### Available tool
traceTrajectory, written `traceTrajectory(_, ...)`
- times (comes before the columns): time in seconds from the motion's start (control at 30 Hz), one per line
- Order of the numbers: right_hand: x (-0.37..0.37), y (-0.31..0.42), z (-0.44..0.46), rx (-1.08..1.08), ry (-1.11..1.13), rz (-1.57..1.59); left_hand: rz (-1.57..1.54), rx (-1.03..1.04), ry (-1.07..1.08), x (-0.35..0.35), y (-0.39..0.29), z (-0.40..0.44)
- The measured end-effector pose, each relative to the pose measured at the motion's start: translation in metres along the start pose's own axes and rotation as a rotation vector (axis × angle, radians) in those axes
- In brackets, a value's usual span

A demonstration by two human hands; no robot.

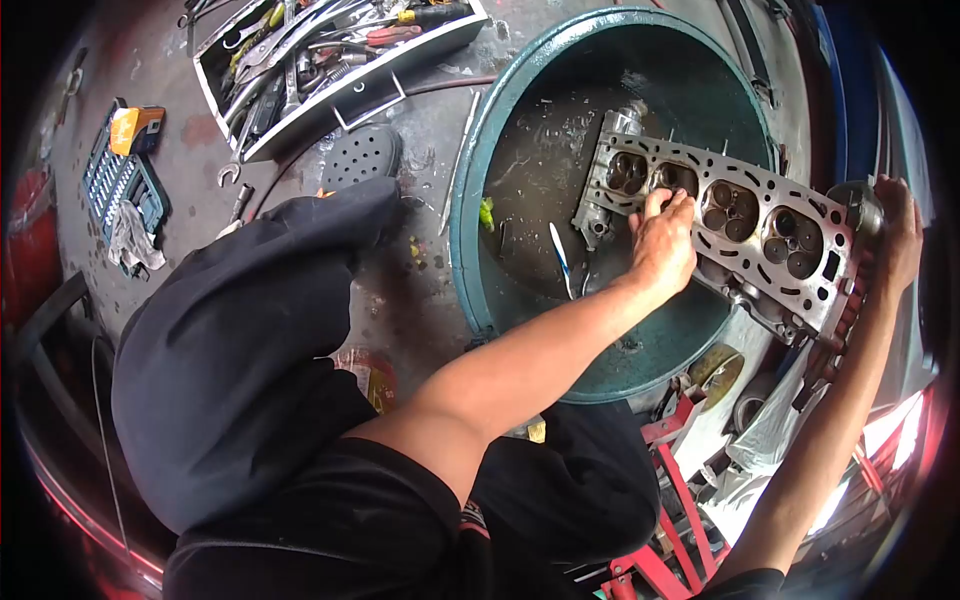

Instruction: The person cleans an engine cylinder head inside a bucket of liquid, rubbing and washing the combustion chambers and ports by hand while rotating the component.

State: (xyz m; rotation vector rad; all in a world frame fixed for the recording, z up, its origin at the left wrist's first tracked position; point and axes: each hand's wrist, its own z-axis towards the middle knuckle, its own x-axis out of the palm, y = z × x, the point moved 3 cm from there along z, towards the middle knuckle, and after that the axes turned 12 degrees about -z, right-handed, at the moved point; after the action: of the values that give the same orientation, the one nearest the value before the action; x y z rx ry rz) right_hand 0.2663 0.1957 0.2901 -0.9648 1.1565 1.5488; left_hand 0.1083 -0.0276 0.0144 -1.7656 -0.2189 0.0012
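A metal cylinder head (752, 180) lies tilted across the right side of a round green tub (468, 215), its chamber face turned up toward me. My left hand (664, 245) is over the second chamber from the far left end, fingertips pinched together against it. Whatever may be between those fingertips is too small or hidden to make out. At the near right end, my right hand (900, 232) is wrapped round the end of the cylinder head. Dark liquid stands in the tub, where a thin white and blue tool (561, 258) rests below the cylinder head.
An open drawer (340, 100) full of wrenches and pliers sits on the floor at upper left. A socket set case (125, 180) with an orange box (137, 130) lies farther left. Red metal stand legs (680, 500) rise at lower right, beside plastic sheeting (775, 435).
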Motion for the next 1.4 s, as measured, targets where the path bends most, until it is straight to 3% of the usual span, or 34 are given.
traceTrajectory(0.03,0.001,-0.001,-0.001,0.002,-0.001,0.001,0.009,-0.001,-0.002,0.000,0.001,-0.002)
traceTrajectory(0.1,-0.004,0.014,-0.008,-0.363,-0.051,-0.627,0.408,0.209,-0.096,-0.015,0.027,0.004)
traceTrajectory(0.13,-0.004,0.013,-0.001,-0.372,-0.067,-0.623,0.385,0.176,-0.056,-0.017,0.031,0.006)
traceTrajectory(0.23,0.002,-0.007,0.009,-0.176,-0.022,-0.229,0.197,0.127,0.058,-0.004,-0.001,0.006)
traceTrajectory(0.27,0.001,-0.007,0.009,-0.173,-0.021,-0.238,0.097,0.250,-0.086,0.003,0.015,0.000)
traceTrajectory(0.3,0.001,0.016,-0.003,-0.068,-0.056,-0.244,0.182,0.280,0.020,-0.019,0.015,-0.004)
traceTrajectory(0.37,-0.002,0.039,-0.012,0.026,-0.104,-0.242,0.401,0.310,-0.059,-0.018,0.036,0.006)
traceTrajectory(0.4,0.002,0.038,-0.010,0.036,-0.094,-0.133,0.411,0.111,-0.002,-0.013,0.022,0.010)
traceTrajectory(0.43,0.003,0.035,-0.010,0.068,-0.081,-0.050,0.235,-0.020,0.082,-0.010,0.011,0.010)
traceTrajectory(0.47,0.005,0.036,-0.012,0.100,-0.071,0.032,0.181,0.085,0.038,-0.011,0.013,0.007)
traceTrajectory(0.53,0.002,0.031,-0.021,0.054,-0.050,-0.082,0.109,0.164,0.013,-0.007,0.023,-0.010)
traceTrajectory(0.6,0.001,0.039,-0.012,-0.088,-0.065,-0.249,0.423,0.179,-0.019,-0.025,0.014,0.008)
traceTrajectory(0.63,0.004,0.038,-0.007,-0.092,-0.088,-0.230,0.356,-0.042,0.095,-0.016,0.005,0.015)
traceTrajectory(0.7,0.009,0.031,-0.009,0.072,-0.046,0.115,0.105,0.099,0.046,-0.009,0.004,0.006)
traceTrajectory(0.77,0.002,0.032,-0.018,-0.026,-0.023,-0.097,0.287,0.263,-0.100,-0.024,0.032,0.002)
traceTrajectory(0.83,0.003,0.041,-0.015,-0.107,-0.091,-0.303,0.415,0.150,-0.071,-0.014,0.024,0.011)
traceTrajectory(0.87,0.006,0.031,-0.011,-0.011,-0.085,-0.110,0.150,-0.117,0.147,-0.020,0.002,0.019)
traceTrajectory(0.9,0.005,0.024,-0.003,-0.015,-0.078,-0.113,0.024,0.070,0.115,-0.014,-0.002,0.016)
traceTrajectory(1.0,0.002,0.035,-0.013,-0.092,-0.042,-0.217,0.298,0.305,-0.073,-0.030,0.022,0.005)
traceTrajectory(1.03,0.000,0.035,-0.009,-0.102,-0.058,-0.211,0.350,0.204,0.039,-0.020,0.026,0.011)
traceTrajectory(1.1,0.009,0.021,-0.007,0.122,-0.062,0.108,0.242,-0.061,0.215,-0.025,-0.011,0.021)
traceTrajectory(1.17,0.007,0.035,-0.013,0.080,-0.042,0.045,0.189,-0.025,0.258,-0.025,-0.005,0.014)
traceTrajectory(1.23,0.002,0.051,-0.018,-0.002,-0.069,-0.175,0.350,0.311,-0.065,-0.024,0.037,0.005)
traceTrajectory(1.27,0.004,0.046,-0.015,-0.076,-0.110,-0.259,0.477,0.379,-0.078,-0.022,0.037,0.007)
traceTrajectory(1.3,0.006,0.042,-0.012,-0.147,-0.157,-0.346,0.466,0.129,0.068,-0.022,0.016,0.015)
traceTrajectory(1.37,0.012,0.019,-0.007,0.121,-0.075,0.166,0.218,0.065,0.199,-0.023,-0.018,0.016)
traceTrajectory(1.4,0.002,0.035,-0.012,-0.302,-0.092,-0.480,0.146,0.167,0.011,-0.020,-0.006,0.008)
